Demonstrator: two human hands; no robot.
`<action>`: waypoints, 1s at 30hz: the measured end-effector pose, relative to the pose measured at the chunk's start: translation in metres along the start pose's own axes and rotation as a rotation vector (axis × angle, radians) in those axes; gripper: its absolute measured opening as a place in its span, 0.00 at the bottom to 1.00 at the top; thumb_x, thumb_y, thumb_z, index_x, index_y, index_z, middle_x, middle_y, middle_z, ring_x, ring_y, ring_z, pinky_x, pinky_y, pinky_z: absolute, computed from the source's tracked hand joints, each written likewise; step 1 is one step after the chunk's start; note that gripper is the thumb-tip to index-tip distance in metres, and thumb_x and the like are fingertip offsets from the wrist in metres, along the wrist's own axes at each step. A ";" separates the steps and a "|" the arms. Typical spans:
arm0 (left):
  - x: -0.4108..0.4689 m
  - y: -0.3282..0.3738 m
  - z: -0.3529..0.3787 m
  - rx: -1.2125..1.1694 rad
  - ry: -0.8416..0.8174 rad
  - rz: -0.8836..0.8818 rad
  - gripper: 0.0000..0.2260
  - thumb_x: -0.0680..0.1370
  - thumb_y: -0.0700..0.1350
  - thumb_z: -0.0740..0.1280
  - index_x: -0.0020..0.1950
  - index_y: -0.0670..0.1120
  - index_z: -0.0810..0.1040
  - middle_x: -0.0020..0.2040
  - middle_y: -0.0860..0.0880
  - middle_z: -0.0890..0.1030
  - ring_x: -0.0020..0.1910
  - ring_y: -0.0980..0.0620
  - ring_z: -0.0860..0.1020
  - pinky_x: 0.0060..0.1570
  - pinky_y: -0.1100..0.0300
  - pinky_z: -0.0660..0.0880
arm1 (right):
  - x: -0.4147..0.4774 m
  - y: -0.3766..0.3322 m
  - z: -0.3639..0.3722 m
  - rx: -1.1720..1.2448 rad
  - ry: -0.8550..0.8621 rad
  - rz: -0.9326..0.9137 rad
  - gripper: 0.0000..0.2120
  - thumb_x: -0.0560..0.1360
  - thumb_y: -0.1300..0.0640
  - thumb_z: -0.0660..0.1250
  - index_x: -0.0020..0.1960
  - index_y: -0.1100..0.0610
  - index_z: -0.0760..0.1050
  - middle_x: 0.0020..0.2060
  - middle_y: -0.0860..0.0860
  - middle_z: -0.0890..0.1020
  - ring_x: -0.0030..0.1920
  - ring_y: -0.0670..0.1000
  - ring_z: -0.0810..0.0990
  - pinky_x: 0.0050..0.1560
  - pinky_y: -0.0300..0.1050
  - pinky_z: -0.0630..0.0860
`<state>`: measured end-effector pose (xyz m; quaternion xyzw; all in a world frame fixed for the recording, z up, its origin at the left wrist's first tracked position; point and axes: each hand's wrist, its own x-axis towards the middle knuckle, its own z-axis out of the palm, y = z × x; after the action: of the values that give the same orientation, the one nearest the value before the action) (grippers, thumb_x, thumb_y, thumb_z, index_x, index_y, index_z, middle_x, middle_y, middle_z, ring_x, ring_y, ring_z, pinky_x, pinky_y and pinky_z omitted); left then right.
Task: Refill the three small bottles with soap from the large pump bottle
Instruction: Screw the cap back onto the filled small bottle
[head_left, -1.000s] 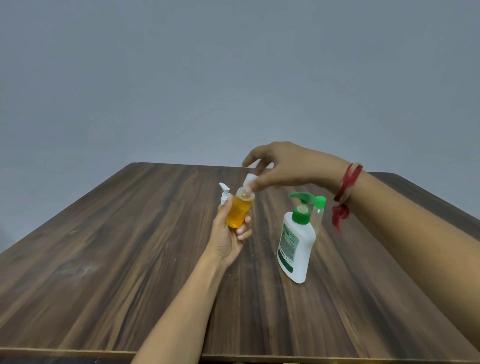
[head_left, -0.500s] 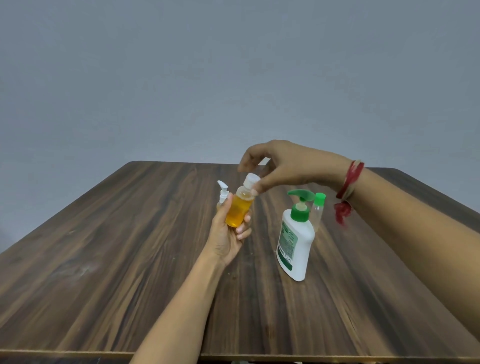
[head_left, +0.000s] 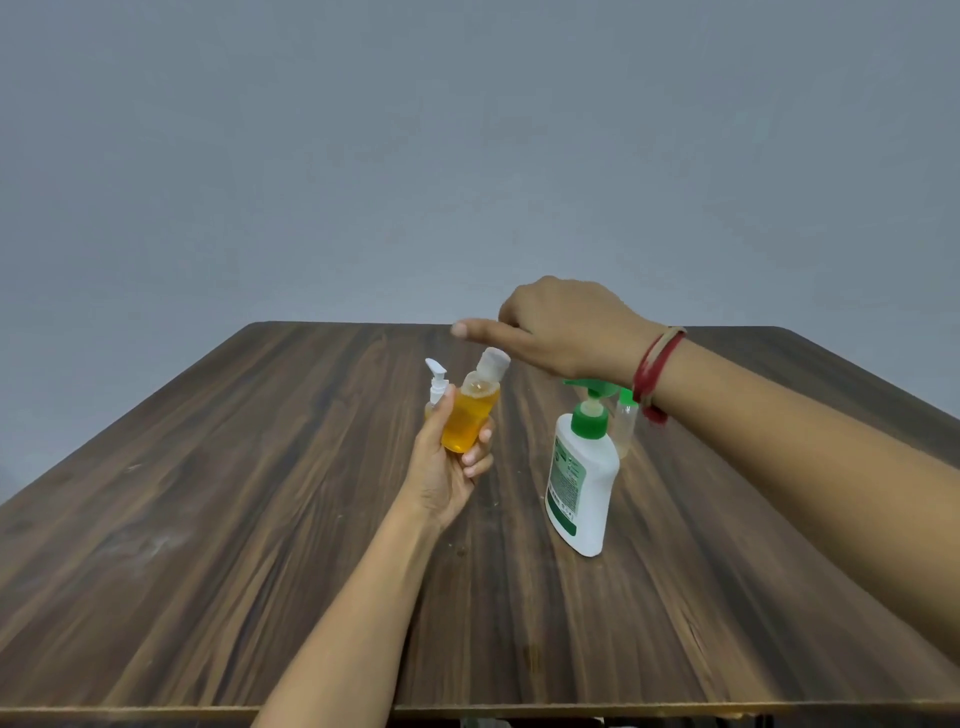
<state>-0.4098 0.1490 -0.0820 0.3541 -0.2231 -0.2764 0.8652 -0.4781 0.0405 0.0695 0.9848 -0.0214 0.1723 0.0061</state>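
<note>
My left hand (head_left: 447, 467) grips a small clear bottle (head_left: 470, 410) filled with orange soap, tilted right, its white cap on. Just behind that hand stands a small bottle with a white pump (head_left: 436, 387), mostly hidden. My right hand (head_left: 561, 327) hovers above and behind the cap, thumb stretched left, the other fingers curled under, holding nothing that I can see. The large white pump bottle (head_left: 582, 488) with a green pump stands to the right on the table. Behind it is a small clear bottle with a green cap (head_left: 626, 421).
Everything sits on a dark wood-grain table (head_left: 260, 519) whose front edge runs along the bottom of the view. A plain grey wall fills the background. A red thread bracelet (head_left: 654, 369) circles my right wrist.
My right hand let go of the orange bottle's cap and lifted up and to the right. The left hand kept the bottle in about the same place.
</note>
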 end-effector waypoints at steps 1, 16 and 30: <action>0.000 0.001 0.000 -0.009 0.000 0.003 0.16 0.77 0.55 0.60 0.52 0.43 0.74 0.29 0.49 0.73 0.20 0.59 0.65 0.19 0.69 0.61 | 0.001 0.002 0.001 -0.012 0.046 0.001 0.29 0.73 0.30 0.51 0.37 0.55 0.71 0.31 0.49 0.76 0.31 0.48 0.73 0.31 0.42 0.66; 0.001 0.001 0.000 -0.028 0.018 0.003 0.16 0.76 0.55 0.61 0.47 0.44 0.80 0.28 0.49 0.72 0.20 0.59 0.64 0.20 0.68 0.58 | 0.007 0.007 -0.005 0.343 -0.302 -0.166 0.12 0.71 0.51 0.72 0.53 0.52 0.75 0.43 0.49 0.82 0.33 0.38 0.79 0.38 0.35 0.75; -0.002 0.001 0.005 0.000 0.041 -0.054 0.16 0.74 0.56 0.61 0.45 0.42 0.74 0.24 0.51 0.67 0.17 0.60 0.60 0.18 0.69 0.53 | 0.009 -0.001 0.022 -0.295 -0.032 -0.410 0.17 0.81 0.45 0.48 0.41 0.53 0.64 0.27 0.45 0.64 0.28 0.46 0.64 0.31 0.44 0.59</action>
<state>-0.4138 0.1481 -0.0789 0.3655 -0.1954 -0.2923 0.8618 -0.4621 0.0409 0.0524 0.9596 0.1537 0.1471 0.1843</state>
